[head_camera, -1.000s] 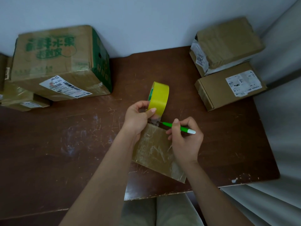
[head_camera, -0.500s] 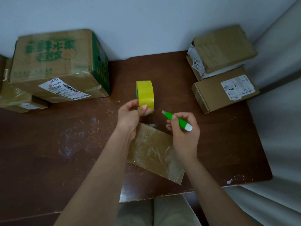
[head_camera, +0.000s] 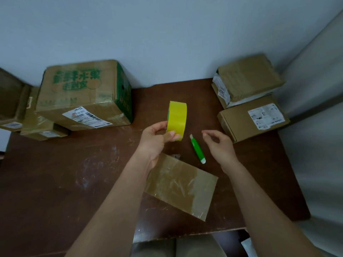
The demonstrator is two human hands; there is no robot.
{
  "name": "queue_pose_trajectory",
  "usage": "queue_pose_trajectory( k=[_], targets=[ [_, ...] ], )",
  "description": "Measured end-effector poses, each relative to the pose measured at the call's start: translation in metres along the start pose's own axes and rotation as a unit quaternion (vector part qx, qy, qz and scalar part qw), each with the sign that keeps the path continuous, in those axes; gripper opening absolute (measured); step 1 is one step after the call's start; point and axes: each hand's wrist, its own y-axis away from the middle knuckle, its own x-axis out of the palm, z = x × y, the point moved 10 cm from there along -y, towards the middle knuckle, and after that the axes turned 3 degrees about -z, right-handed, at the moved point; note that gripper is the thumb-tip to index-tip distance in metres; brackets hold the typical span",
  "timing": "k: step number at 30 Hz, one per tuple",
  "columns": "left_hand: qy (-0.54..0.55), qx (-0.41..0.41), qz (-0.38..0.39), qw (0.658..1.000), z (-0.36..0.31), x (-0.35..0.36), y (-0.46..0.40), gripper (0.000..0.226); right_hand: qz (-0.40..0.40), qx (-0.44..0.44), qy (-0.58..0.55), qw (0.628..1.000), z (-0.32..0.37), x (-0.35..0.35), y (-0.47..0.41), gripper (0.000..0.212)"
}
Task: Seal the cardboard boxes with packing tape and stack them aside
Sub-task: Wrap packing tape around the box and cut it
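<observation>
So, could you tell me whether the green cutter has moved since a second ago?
Yes. The green cutter has left the right hand and now lies on the table, just beyond the flat taped box.

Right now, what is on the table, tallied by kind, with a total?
Cardboard boxes: 6 (flat taped box, green-printed box, two partly cut off at left, two stacked at right)
Yellow tape roll, in the left hand: 1
Green cutter: 1
Total: 8
</observation>
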Motion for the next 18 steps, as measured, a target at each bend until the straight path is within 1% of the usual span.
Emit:
queue_pose_trajectory(
  k=[2,4,5,6,7,8,10,13,15,18],
  targets=[
    [-0.032,-0.005,0.03,0.999,0.001,0.019,0.006,0.034,0.048,0.013,-0.13,0.99,0.023,0.002,0.01,0.036],
    [-0.079,-0.011,0.076,0.994,0.004,0.044,0.013,0.034,0.11,0.022,-0.22,0.969,0.044,0.006,0.021,0.052],
    [-0.098,-0.018,0.103,0.99,0.008,0.058,0.018,0.033,0.124,0.021,-0.254,0.959,0.051,0.003,0.027,0.05],
    [-0.112,-0.027,0.127,0.985,0.012,0.071,0.023,0.033,0.12,0.025,-0.283,0.951,0.052,-0.004,0.031,0.043],
    [-0.126,-0.035,0.145,0.981,0.017,0.083,0.027,0.033,0.108,0.033,-0.305,0.945,0.048,-0.014,0.036,0.038],
    [-0.145,-0.04,0.153,0.977,0.023,0.092,0.03,0.033,0.099,0.038,-0.318,0.942,0.039,-0.024,0.039,0.038],
    [-0.195,-0.043,0.149,0.969,0.037,0.109,0.033,0.04,0.08,0.03,-0.322,0.943,0.021,-0.048,0.048,0.039],
    [-0.258,-0.066,0.139,0.954,0.063,0.136,0.033,0.053,-0.017,0.014,-0.306,0.952,-0.011,-0.091,0.054,0.037],
    [-0.288,-0.077,0.152,0.942,0.082,0.156,0.035,0.048,-0.072,0.009,-0.305,0.949,-0.032,-0.115,0.057,0.036],
    [-0.365,-0.075,0.165,0.913,0.109,0.176,0.038,0.029,-0.111,-0.007,-0.247,0.963,-0.059,-0.131,0.061,0.037]
  ],
)
